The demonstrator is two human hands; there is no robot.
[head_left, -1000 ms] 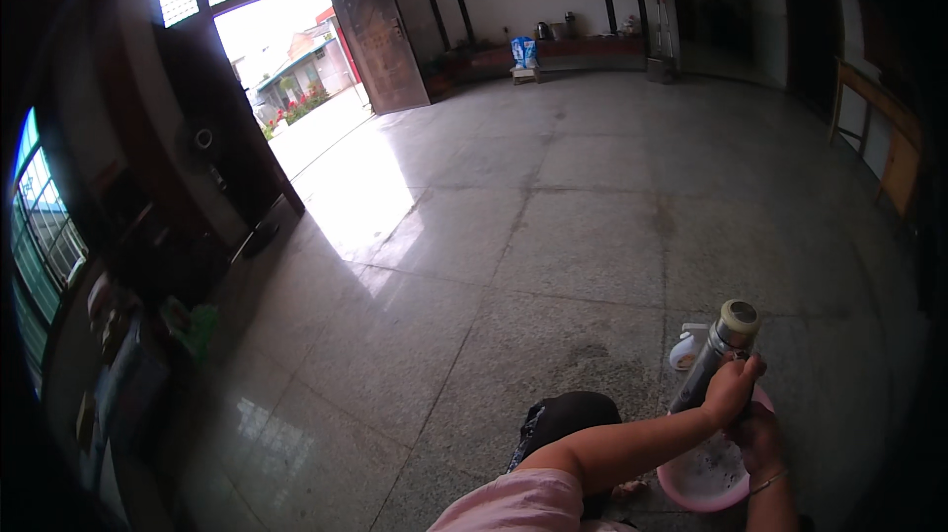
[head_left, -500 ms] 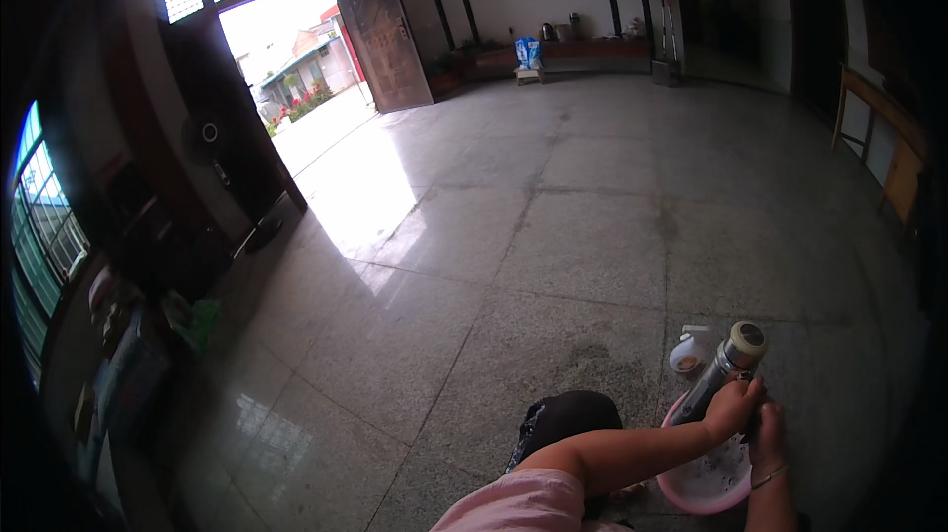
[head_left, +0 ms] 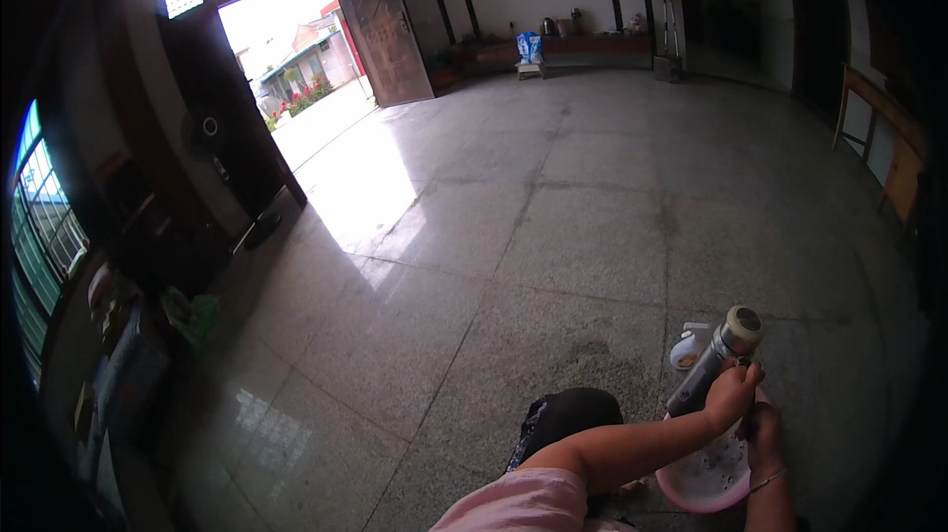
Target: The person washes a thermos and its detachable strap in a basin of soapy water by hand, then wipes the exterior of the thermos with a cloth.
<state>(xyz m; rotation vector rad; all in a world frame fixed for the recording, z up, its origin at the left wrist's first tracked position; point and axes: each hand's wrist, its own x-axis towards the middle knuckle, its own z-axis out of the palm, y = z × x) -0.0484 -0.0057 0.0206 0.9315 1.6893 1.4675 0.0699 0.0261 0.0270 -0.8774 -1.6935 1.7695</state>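
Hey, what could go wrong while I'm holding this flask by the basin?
The tilted flask might slip from your left hand if that's wet, perhaps splashing foamy water out of the pink basin. Swinging it could also knock the white bottle close by.

A long, cylindrical steel-grey flask (head_left: 704, 376) is held at a slant in the lower right of the frame, its pale, cream-rimmed end with a dark round face angled toward the upper right, its other end pointing down and left. A shiny metal band circles it just below the cream rim. Beneath, a round pink basin (head_left: 703, 507) sits on the floor, partly hidden from view, holding whitish, frothy liquid (head_left: 707, 474) dotted with dark patches. The flask's lower end lies across the basin's far left edge; whether the two touch cannot be told.
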